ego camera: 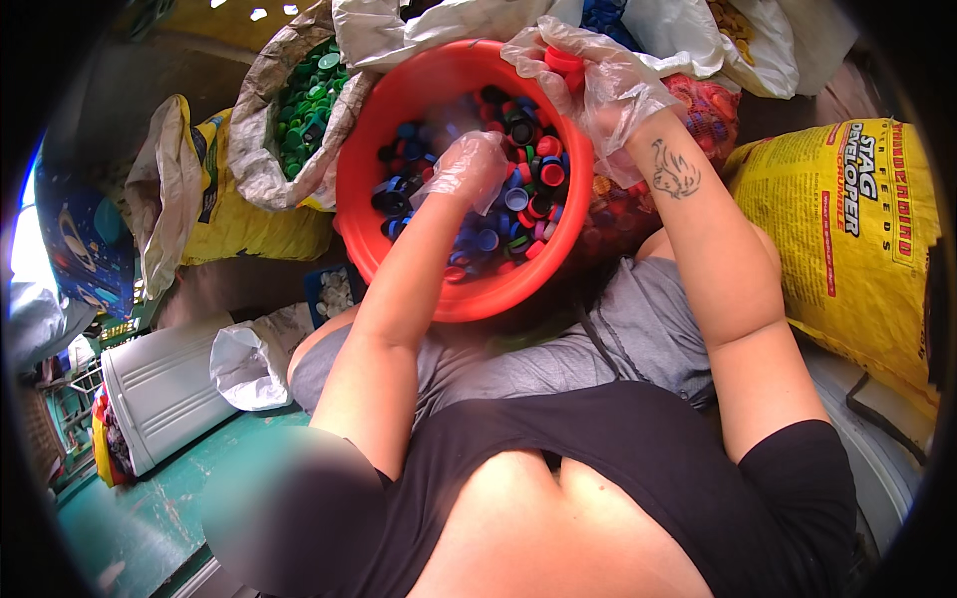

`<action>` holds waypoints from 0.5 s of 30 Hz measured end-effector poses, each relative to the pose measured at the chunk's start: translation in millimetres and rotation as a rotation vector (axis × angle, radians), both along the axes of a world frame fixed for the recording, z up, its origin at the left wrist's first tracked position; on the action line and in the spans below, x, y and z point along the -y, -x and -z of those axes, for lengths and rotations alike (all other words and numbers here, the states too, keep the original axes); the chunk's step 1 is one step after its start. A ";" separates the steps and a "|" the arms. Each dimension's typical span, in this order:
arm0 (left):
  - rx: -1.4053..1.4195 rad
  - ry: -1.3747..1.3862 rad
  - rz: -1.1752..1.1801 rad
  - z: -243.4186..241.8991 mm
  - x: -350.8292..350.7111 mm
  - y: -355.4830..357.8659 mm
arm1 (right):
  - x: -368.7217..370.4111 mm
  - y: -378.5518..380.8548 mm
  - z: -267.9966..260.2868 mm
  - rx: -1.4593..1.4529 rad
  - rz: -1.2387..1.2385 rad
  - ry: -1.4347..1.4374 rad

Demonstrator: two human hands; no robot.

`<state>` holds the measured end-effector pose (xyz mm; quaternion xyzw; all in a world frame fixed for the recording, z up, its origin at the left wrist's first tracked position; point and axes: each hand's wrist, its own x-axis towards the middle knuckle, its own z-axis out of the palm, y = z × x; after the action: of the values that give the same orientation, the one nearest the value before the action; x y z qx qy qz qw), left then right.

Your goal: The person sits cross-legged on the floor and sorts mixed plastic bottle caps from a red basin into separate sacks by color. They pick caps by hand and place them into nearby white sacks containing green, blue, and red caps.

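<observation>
A red plastic basin (pixel 463 300) holds many bottle caps (pixel 487 239) in blue, black, red, pink and green. My left hand (pixel 469 166), in a clear plastic glove, reaches down among the caps; its fingertips are blurred, and whether it grips anything does not show. Over the basin's right rim, my right hand (pixel 617 90), gloved likewise, is closed around red bottle caps (pixel 564 61). A woven sack of green caps (pixel 310 112) stands open left of the basin.
White sacks with blue caps (pixel 607 21) and yellow caps (pixel 731 30) stand behind. Red mesh bags (pixel 703 116) lie right of the basin, beside a full yellow feed sack (pixel 845 247). At left are a yellow sack (pixel 258 233), a small blue container (pixel 333 293) and a white plastic bag (pixel 250 366).
</observation>
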<state>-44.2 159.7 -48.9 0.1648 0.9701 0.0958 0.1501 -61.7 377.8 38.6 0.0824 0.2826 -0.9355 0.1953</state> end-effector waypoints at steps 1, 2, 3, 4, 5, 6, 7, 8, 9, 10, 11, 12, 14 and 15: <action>0.008 0.050 0.004 0.4 -1.5 0.3 | 0.4 0.0 -0.4 0.005 -0.018 0.007; 0.016 0.099 0.007 0.9 -3.3 1.1 | 0.7 0.2 -0.8 0.010 -0.037 0.012; 0.032 0.159 0.005 1.3 -4.5 1.2 | 1.4 -0.1 -1.1 0.015 -0.057 0.016; 0.024 0.147 -0.036 1.1 -5.3 2.1 | 1.6 -0.3 -1.9 0.007 -0.043 0.002; 0.025 0.148 -0.082 0.4 -4.8 2.9 | 1.9 -0.8 -2.5 0.000 -0.029 -0.012; 0.025 0.121 -0.101 -0.8 -3.1 3.1 | 1.9 -1.6 -3.6 -0.007 -0.014 -0.027; 0.032 0.041 -0.149 -2.8 0.0 4.5 | 1.5 -2.4 -4.7 0.002 0.007 -0.032; 0.039 -0.063 -0.169 -5.6 5.6 4.1 | 1.0 -3.3 -5.9 0.013 0.028 -0.035; 0.015 -0.145 -0.208 -9.3 12.1 5.8 | -0.1 -3.7 -7.2 0.024 0.051 -0.038; 0.258 -0.750 -0.473 -11.8 19.4 1.8 | -1.0 -3.7 -8.0 0.016 0.011 -0.004; 0.407 -0.905 -0.597 -14.7 25.3 2.6 | -1.8 -3.6 -8.6 0.007 -0.030 0.029; 0.447 -0.981 -0.637 -16.6 32.0 -1.8 | -2.3 -3.4 -8.7 -0.001 -0.073 0.062; 0.520 -0.992 -0.721 -19.3 42.0 -9.6 | -1.8 -2.9 -7.4 0.041 0.004 0.008; 0.530 -0.978 -0.705 -19.5 44.6 -13.8 | -1.1 -2.5 -6.1 0.060 0.045 -0.019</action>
<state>-30.4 115.0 -29.4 -0.1426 0.7410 0.6062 0.2513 -59.1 378.9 44.7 0.1185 0.2839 -0.9340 0.1816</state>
